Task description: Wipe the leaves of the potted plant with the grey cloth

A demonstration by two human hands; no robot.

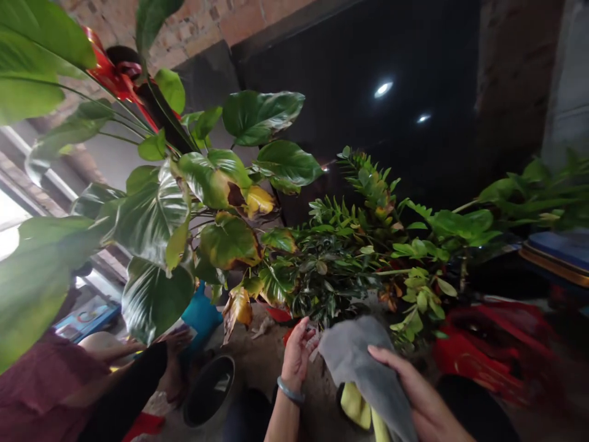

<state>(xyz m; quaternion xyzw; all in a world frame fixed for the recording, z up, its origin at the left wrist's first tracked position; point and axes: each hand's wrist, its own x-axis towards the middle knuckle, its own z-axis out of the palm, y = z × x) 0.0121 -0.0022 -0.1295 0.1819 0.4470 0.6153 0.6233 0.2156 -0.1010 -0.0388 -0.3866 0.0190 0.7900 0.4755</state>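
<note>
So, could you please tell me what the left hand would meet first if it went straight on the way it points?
The left hand would probably first meet the dark green, small-leaved plant beyond its fingertips, though depth is hard to judge from this single view.

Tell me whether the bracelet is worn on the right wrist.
No, the bracelet circles the wrist of the left hand, while the right hand holds the gray cloth.
</note>
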